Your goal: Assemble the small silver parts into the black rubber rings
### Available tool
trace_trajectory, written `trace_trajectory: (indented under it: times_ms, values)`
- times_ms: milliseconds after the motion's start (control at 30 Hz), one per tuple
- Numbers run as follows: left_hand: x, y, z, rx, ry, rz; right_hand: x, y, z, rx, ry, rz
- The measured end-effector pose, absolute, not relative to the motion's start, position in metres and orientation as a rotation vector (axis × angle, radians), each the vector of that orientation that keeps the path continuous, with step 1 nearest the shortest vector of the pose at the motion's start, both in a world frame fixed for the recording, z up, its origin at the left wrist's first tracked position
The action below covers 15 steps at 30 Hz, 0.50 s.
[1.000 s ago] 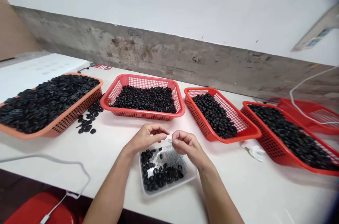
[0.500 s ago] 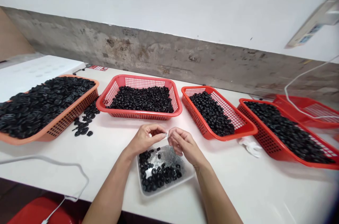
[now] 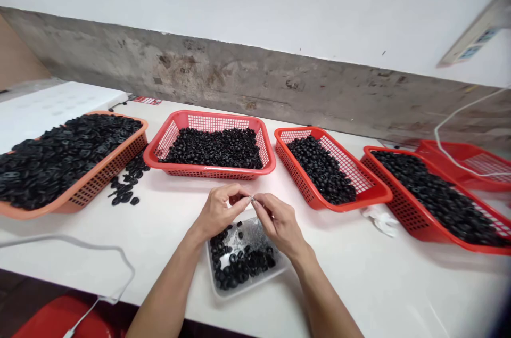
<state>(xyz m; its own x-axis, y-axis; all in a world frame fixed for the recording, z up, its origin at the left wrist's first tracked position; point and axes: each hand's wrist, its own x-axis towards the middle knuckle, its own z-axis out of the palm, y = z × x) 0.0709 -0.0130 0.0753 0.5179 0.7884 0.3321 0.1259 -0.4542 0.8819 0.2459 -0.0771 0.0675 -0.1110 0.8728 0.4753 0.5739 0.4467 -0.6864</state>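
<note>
Over the tray (image 3: 252,281), fingers (image 3: 239,194) pinched together

This is a small workshop or factory workroom: a long white workbench (image 3: 339,274) holds red plastic baskets (image 3: 209,114) heaped with black rubber rings (image 3: 211,149), before a bare, scuffed concrete wall (image 3: 239,82).

Bare left hand (image 3: 219,213) and bare right hand (image 3: 279,223): slim fingers, narrow wrists. Bare left forearm (image 3: 167,279) and bare right forearm (image 3: 325,295): slender, uncovered to the lower frame edge.
</note>
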Motion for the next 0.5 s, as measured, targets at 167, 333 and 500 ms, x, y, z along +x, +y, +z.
trace_trajectory:
  times_ms: [167,333,500]
  values:
    - [0.0691,-0.0111,0.0748,1.698,0.677,0.925,0.2452,-0.0811,0.0657,-1.189,-1.842,0.124]
    - [0.0698,-0.0126,0.0731,1.697,0.682,0.958,0.2451,-0.0813,0.0660,-1.195,-1.794,0.151]
    - [0.0732,-0.0157,0.0739,1.890,0.704,1.044,0.2441,-0.0794,0.0659,-1.242,-1.736,0.359]
